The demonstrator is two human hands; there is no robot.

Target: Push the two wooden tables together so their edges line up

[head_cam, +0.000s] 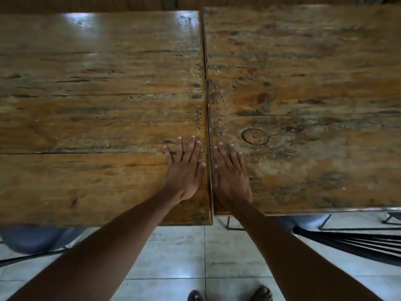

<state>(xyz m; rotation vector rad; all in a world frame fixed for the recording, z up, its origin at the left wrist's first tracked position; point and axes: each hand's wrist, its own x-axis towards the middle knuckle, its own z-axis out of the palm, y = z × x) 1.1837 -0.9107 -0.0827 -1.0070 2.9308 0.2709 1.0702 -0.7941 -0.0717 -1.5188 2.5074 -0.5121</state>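
Note:
Two worn wooden tables stand side by side, their inner edges touching along a thin dark seam down the middle of the view. The left table point(86, 105) reaches nearer to me than the right table point(303, 94), so the near edges are stepped; at the far end the right table reaches farther. My left hand point(184, 170) lies flat, fingers spread, on the left table beside the seam. On the other side of the seam my right hand point(231, 174) lies flat on the right table. Neither hand holds anything.
A grey-blue chair seat point(36, 237) sits under the left table's near edge. A black slatted chair point(351, 244) and thin black metal legs point(325, 222) stand below the right table. My feet point(230, 295) stand on pale floor tiles point(195, 253).

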